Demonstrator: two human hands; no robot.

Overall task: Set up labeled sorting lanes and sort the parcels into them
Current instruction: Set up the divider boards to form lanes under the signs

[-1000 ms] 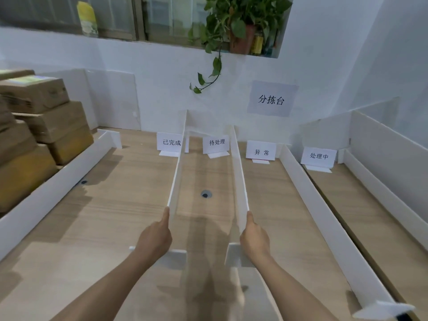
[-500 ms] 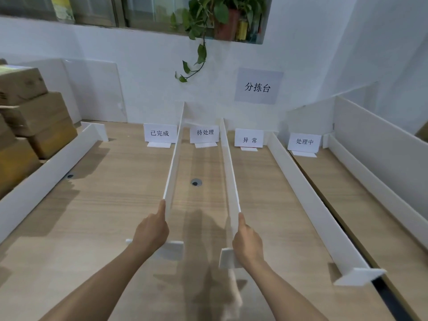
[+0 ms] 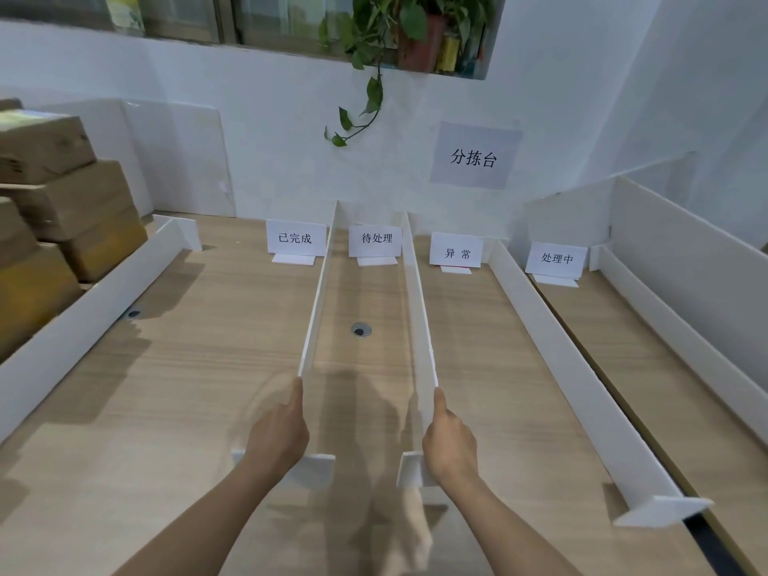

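The left divider (image 3: 318,293) is a thin white board that stands on its edge on the wooden surface (image 3: 208,347). Its near end is in the left grip (image 3: 278,430), and the rest runs straight away from that grip toward the back wall. The left grip is curled round the board, with the thumb lying along the top edge.

The right divider (image 3: 419,309) looks the same. Its near end is in the right grip (image 3: 451,442), which is also curled round the board with its thumb on the top edge. A short white foot (image 3: 322,467) crosses the left board's near end, just beside the left grip.

Between the two grips runs a narrow lane with a round cable hole (image 3: 360,329) part way up. At the far end of the lane stands the middle label card (image 3: 376,239).

Far ahead and a little left of the left grip stands the left label card (image 3: 296,238). Ahead and right of the right grip are the third label card (image 3: 456,253), a long third divider (image 3: 561,367) and then the last label card (image 3: 556,258).

Well off to the left of the left grip, brown parcels (image 3: 54,201) sit in a stack behind another white board (image 3: 83,309). A paper wall sign (image 3: 473,158) hangs on the wall far ahead of the right grip.
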